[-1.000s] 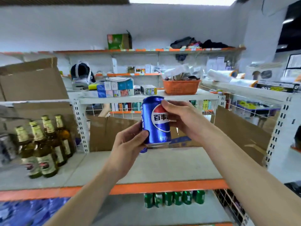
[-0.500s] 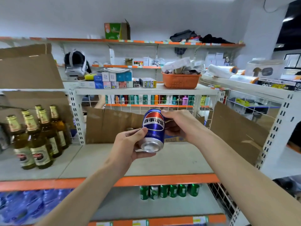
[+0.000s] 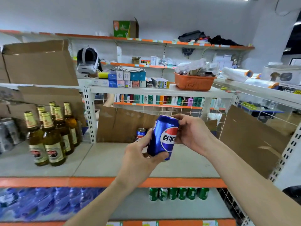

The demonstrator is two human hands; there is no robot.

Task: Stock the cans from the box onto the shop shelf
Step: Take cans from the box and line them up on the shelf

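Holding 1 blue can (image 3: 163, 137) in both hands, the person stands facing the shop shelf (image 3: 104, 160) with the can raised above the grey shelf board and tilted slightly, top end leaning away to the right. The left hand (image 3: 140, 158) grips the lower part of the can, thumb curled across the front near the base and fingers wrapped behind it. The right hand (image 3: 192, 134) grips the upper part, fingers curled over the top rim and side. The can touches neither the board nor any other stock. Behind it, 1 more blue can (image 3: 141, 134) of the same kind already stands upright on the board, close to the cardboard sheet (image 3: 120, 124) that leans against the wire back. The step in hand appears to be placement: 1 can is carried and not yet set down. The next move likely calls for bringing the can upright, lowering it onto the bare board just beside the standing can, label forward, and releasing both grips only once the base sits flat. The beer bottles (image 3: 48, 137) stand well apart to the left and should not interfere. The box named in the task cannot be identified with certainty in this view. Green cans (image 3: 179, 193) occupy the lower shelf.
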